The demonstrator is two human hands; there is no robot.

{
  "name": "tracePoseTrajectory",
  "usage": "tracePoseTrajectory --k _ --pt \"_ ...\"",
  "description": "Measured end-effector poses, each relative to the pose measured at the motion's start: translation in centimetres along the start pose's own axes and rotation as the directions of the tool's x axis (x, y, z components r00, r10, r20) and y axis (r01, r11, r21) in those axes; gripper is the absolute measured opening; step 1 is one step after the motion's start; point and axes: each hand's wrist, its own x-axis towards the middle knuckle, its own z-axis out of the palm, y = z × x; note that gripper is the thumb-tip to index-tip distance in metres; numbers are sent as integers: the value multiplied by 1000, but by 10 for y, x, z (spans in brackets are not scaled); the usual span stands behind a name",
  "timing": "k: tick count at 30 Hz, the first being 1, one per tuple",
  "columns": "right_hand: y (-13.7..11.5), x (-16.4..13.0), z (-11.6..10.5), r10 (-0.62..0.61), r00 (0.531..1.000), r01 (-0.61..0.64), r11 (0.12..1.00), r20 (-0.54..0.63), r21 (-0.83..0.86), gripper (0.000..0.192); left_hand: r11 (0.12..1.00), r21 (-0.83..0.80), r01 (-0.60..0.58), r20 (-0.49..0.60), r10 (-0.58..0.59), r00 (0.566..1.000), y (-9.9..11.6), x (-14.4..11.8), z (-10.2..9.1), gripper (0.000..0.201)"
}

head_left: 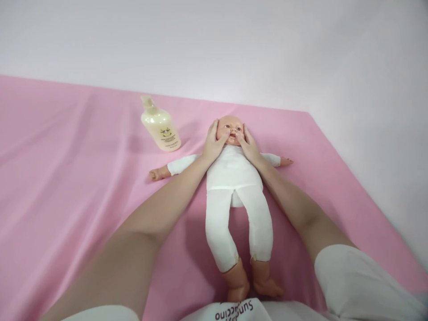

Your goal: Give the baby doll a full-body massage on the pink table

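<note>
A baby doll with a white cloth body lies on its back, its head toward the far side and its feet toward me. Around one side of its head curves my left hand, the thumb on the cheek beside the mouth. On the opposite side my right hand cups the head in the same way, its thumb by the corner of the mouth. Between them the two hands hold the doll's head. The doll's arms stretch out sideways. Parts of my fingers are hidden behind the head.
A pale yellow pump bottle stands to the left of the doll's head. Under everything spreads a pink cloth with folds on the left. Past its far and right edges is a pale white surface.
</note>
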Motion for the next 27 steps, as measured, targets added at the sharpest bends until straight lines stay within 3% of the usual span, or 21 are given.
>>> tracePoseTrajectory --k 2,7,10,14,18,20,25,27 --pt "0 0 0 -25 1000 25 1000 12 5 105 1000 -3 6 -5 -6 1000 2 0 0 84" --pt "-6 -3 -3 -216 974 219 974 63 -58 83 971 49 -234 62 231 971 23 -3 -1 65" --pt "-9 -4 -3 -222 973 227 969 62 -94 77 958 67 -281 87 275 958 29 -3 -2 63" --pt "-6 -2 -2 -178 983 180 982 36 -62 92 982 31 -184 51 183 982 15 -2 -2 68" --pt "-2 0 -1 -17 1000 17 999 7 -28 107 1000 2 0 17 0 1000 -2 1 0 83" --pt "-2 -1 -2 -6 1000 6 1000 13 -31 108 999 11 37 4 -37 999 -3 1 1 87" --pt "-7 -3 -4 -244 965 250 966 92 -63 89 980 37 -193 54 191 980 14 -2 -1 69" --pt "-9 -3 -5 -271 956 280 957 111 -80 84 968 45 -246 77 242 967 20 -2 -2 66"
